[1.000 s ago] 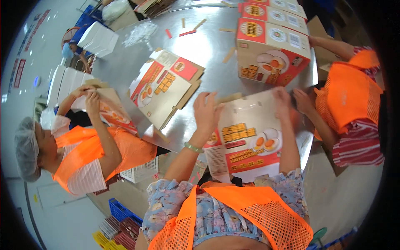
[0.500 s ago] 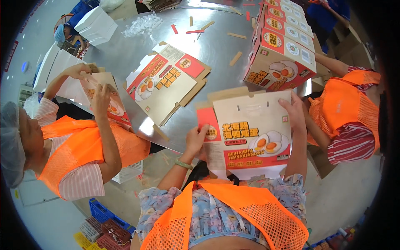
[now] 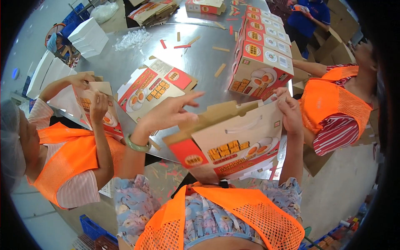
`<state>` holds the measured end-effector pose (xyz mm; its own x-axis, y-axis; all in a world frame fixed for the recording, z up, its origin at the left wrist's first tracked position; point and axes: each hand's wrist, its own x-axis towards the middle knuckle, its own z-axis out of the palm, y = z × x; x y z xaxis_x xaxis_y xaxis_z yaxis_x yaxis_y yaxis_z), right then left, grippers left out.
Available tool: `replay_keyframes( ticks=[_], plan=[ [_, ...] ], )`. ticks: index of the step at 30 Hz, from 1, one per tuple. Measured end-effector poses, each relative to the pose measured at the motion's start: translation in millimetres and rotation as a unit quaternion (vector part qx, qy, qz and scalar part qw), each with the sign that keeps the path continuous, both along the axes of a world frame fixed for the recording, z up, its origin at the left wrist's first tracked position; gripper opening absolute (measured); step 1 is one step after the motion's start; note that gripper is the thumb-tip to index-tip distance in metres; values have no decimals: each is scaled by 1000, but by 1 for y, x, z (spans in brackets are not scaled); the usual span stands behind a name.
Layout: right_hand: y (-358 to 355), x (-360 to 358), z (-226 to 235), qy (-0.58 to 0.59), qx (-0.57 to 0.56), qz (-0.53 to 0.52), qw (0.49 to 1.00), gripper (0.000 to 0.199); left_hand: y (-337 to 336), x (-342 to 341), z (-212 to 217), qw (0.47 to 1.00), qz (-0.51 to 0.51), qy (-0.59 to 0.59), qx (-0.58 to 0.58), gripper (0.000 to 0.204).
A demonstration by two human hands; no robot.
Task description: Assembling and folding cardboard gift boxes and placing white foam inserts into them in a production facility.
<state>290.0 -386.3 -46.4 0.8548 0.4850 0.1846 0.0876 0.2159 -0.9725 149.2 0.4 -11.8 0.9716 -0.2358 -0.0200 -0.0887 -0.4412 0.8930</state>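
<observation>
A printed cardboard egg box (image 3: 250,154) in red and tan is tilted in front of me, partly opened out, with its brown inner flaps showing along the top. My right hand (image 3: 290,111) is closed on its upper right corner, thumb on the front panel. Over the box's upper left edge hovers my left hand (image 3: 168,114), fingers apart and holding nothing; a green bangle circles that wrist. Just beyond the left hand, a stack of flattened egg boxes (image 3: 156,89) lies on the metal table (image 3: 196,66).
A row of assembled egg boxes (image 3: 260,62) stands at the table's right. Cardboard strips (image 3: 220,70) and a clear plastic pile (image 3: 132,39) lie farther back. Co-workers in orange vests flank me; the left one handles another box (image 3: 101,109). White foam boxes (image 3: 87,37) stand beyond.
My left hand has let go of the box's left side and risen above it, fingers spreading. The box has tilted and its top flaps have parted. The view has shifted slightly.
</observation>
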Motion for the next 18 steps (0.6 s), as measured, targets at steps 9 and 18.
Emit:
replay_keyframes(
  ticks=[9, 18],
  plan=[
    [-16, -8, 74, -60, 210, -102, 971, 27, -56, -24, 121, 975, -145, -168, 1, 71],
    [7, 18, 18, -34, 81, 47, 995, 17, -95, -18, 94, 670, -232, -595, 378, 63]
  ],
)
